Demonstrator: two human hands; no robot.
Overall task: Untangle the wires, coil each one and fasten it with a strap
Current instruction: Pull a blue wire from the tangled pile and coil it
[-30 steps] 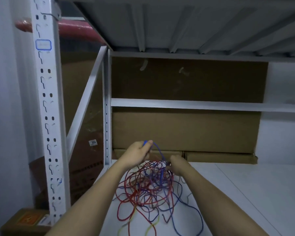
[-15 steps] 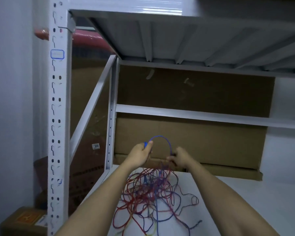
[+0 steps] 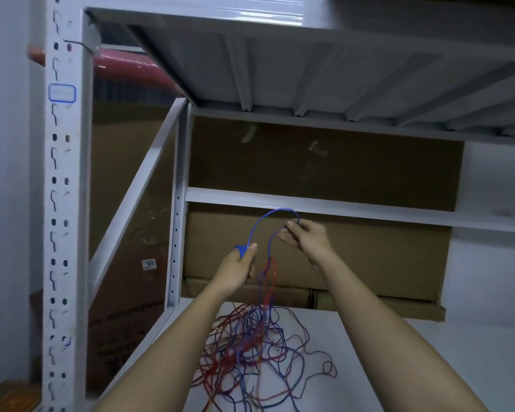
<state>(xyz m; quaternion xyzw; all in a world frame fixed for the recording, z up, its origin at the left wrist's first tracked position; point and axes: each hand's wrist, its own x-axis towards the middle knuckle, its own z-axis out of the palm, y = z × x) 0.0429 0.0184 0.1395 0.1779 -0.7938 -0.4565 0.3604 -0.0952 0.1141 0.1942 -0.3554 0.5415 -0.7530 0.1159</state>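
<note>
My left hand [image 3: 239, 264] is up in front of me, and its thumb and fingers pinch the end of a blue wire [image 3: 275, 212]. My right hand [image 3: 305, 237] is a bit higher and to the right. Its fingertips pinch the same blue wire farther along. Between my two hands the wire makes a thin round arch. Both my arms are bare and reach straight out from the bottom of the view.

From my right hand the blue wire drops down, and a red wire [image 3: 273, 270] hangs up with it. They go down into a messy pile of wires [image 3: 252, 350] on the white shelf [image 3: 428, 367]. The pile is red and blue, thin and loopy, all knotted together, and it lies between my arms.

A small white sticker [image 3: 149, 263] on the brown box to the left reads "3055". A blue-edged label [image 3: 62, 93] sits on the white metal post [image 3: 62, 203], but its writing is too blurry to read. The post has rows of holes and slots.

Behind my hands stand big flat cardboard boxes [image 3: 354, 257], brown and plain. A white metal bar [image 3: 339, 207] crosses in front of them. Above is the gray ribbed underside of another shelf [image 3: 309, 69]. A fat red pipe [image 3: 125, 66] runs behind the post, high on the left.
</note>
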